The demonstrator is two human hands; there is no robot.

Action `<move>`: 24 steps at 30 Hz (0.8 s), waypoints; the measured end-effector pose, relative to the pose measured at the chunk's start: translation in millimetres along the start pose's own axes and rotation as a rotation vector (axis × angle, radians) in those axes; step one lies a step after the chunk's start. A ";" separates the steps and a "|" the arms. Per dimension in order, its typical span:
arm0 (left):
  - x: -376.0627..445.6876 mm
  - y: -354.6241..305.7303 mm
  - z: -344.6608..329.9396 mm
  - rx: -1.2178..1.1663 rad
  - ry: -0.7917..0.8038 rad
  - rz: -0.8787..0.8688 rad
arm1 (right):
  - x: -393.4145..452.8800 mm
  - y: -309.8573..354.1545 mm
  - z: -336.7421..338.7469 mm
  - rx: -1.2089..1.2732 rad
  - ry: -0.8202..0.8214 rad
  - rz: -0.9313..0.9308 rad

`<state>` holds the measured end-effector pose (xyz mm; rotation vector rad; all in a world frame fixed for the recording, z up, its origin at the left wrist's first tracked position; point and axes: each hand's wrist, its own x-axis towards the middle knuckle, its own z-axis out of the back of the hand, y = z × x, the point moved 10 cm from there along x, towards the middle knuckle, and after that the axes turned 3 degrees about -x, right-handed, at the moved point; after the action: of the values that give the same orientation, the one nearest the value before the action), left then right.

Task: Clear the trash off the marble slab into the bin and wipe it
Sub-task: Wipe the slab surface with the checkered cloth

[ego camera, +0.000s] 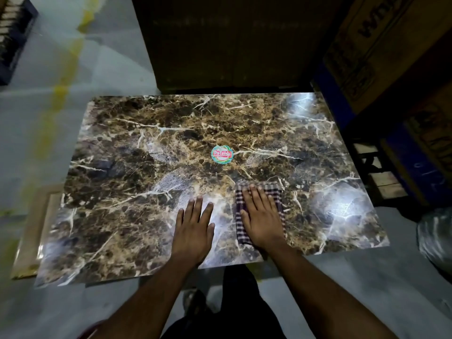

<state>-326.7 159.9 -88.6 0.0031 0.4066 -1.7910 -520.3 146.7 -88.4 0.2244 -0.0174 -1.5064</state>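
Note:
A glossy brown marble slab with white veins fills the middle of the head view. A round green and red sticker sits at its centre. My right hand lies flat, fingers spread, pressing a folded checked cloth onto the slab near its front edge. My left hand rests palm down on the bare marble just left of the cloth, fingers apart, holding nothing. No loose trash shows on the slab.
Large cardboard boxes stack up at the right and a dark box stands behind the slab. A clear plastic bag lies at the right edge. A pale board sticks out under the slab's left side. Grey floor with a yellow line lies at the left.

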 end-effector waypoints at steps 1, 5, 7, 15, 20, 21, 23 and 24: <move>9.0 -1.8 1.8 -0.014 0.000 0.008 | 9.5 -3.0 2.4 0.000 -0.003 0.002; 58.7 -12.9 10.4 -0.039 -0.007 0.022 | 55.9 -16.7 8.2 0.002 0.000 -0.011; 83.8 -17.4 17.2 -0.025 -0.016 0.041 | 80.0 -22.0 11.6 0.004 -0.004 -0.006; 180.6 -29.7 36.8 -0.006 -0.008 0.065 | 189.1 -44.7 26.5 0.010 0.008 0.026; 249.5 -34.8 49.8 -0.016 -0.025 0.081 | 261.9 -62.5 40.4 0.015 -0.012 0.050; 262.8 -35.1 52.2 -0.019 -0.032 0.086 | 275.7 -66.6 43.2 0.012 -0.016 0.048; 287.1 -33.4 57.4 -0.025 -0.050 0.094 | 304.7 -73.8 48.3 0.008 -0.019 0.053; 296.6 -32.8 59.7 -0.023 -0.058 0.092 | 320.1 -78.5 49.5 0.006 -0.014 0.051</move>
<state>-422.8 -128.9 -87.7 -0.0459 0.3795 -1.6912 -583.3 -180.6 -93.1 0.2167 -0.0387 -1.4574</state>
